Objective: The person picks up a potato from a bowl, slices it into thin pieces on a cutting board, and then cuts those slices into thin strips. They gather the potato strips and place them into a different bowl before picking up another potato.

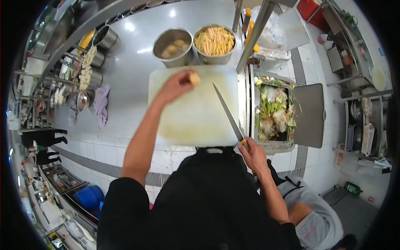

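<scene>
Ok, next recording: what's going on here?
The left hand holds a pale yellow piece over the cutting board, while the right hand grips a knife, its blade clear of the piece. Just beyond the board stand a metal pot with roundish pieces in liquid and another pot heaped with yellow strips.

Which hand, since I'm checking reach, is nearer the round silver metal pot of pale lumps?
Left. The left hand is over the rectangular whitish cutting board, just in front of the pot; the right hand is farther away, by the board's near right corner.
</scene>
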The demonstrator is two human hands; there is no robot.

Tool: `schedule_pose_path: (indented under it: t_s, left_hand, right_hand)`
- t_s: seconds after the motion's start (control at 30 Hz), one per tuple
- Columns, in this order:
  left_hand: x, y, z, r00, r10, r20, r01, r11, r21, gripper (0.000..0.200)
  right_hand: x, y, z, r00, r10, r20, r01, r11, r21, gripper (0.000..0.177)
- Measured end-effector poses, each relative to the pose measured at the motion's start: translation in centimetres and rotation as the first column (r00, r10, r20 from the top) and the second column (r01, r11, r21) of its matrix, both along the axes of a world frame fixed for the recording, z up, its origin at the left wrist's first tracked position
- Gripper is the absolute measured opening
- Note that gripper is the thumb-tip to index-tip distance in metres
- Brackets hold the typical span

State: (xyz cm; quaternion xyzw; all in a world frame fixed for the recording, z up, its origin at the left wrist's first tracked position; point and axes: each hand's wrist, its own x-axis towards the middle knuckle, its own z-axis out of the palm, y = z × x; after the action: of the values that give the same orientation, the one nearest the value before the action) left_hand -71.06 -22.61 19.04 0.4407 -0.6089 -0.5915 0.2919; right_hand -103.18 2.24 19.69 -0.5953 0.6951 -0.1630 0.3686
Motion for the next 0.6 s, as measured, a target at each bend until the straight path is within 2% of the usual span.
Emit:
schedule_pose_path:
  t_s: [0.03,0.07,0.1,0.17,0.2,0.27,0.37,0.53,0.6]
  left_hand:
    - [-0.6,3.7,-2.3,0.990,-0.003,0.142,0.009,0.999,-0.044,0.060]
    - [-2.3,8.0,-2.9,0.987,0.098,0.123,-0.077,0.983,-0.169,0.057]
    - [-3.5,11.2,-3.2,0.961,0.165,0.221,-0.112,0.966,-0.234,0.057]
    - [-4.1,15.4,-6.6,0.861,0.254,0.440,-0.026,0.887,-0.461,0.059]
    - [-4.4,16.3,-6.9,0.863,0.254,0.436,-0.042,0.897,-0.440,0.059]
    - [-4.7,16.9,-7.5,0.839,0.369,0.400,-0.084,0.814,-0.575,0.062]
    - [-4.8,16.7,-6.5,0.864,0.362,0.349,-0.131,0.832,-0.540,0.062]
    - [-4.2,16.7,-8.4,0.871,0.335,0.358,-0.116,0.851,-0.513,0.055]
    - [-4.9,16.8,-8.0,0.858,0.415,0.301,-0.195,0.807,-0.557,0.045]
  right_hand:
    - [0.1,-0.2,0.1,1.000,0.006,-0.007,-0.006,1.000,0.024,0.036]
    - [0.1,-0.5,0.2,1.000,0.021,-0.007,-0.021,0.999,0.029,0.036]
    - [0.2,-0.7,0.4,0.999,0.036,-0.008,-0.035,0.999,0.034,0.036]
    - [0.3,-0.9,0.4,0.998,0.060,-0.016,-0.059,0.997,0.053,0.036]
    - [0.3,-1.0,0.5,0.996,0.084,-0.022,-0.083,0.995,0.049,0.036]
    - [0.1,-1.0,0.7,0.989,0.142,-0.033,-0.140,0.989,0.039,0.037]
    - [0.0,-0.6,1.3,0.981,0.194,-0.029,-0.194,0.981,0.007,0.037]
    - [-0.3,0.0,2.0,0.972,0.234,-0.031,-0.234,0.972,0.019,0.039]
    - [-0.4,0.1,2.2,0.972,0.234,-0.028,-0.234,0.972,-0.001,0.039]
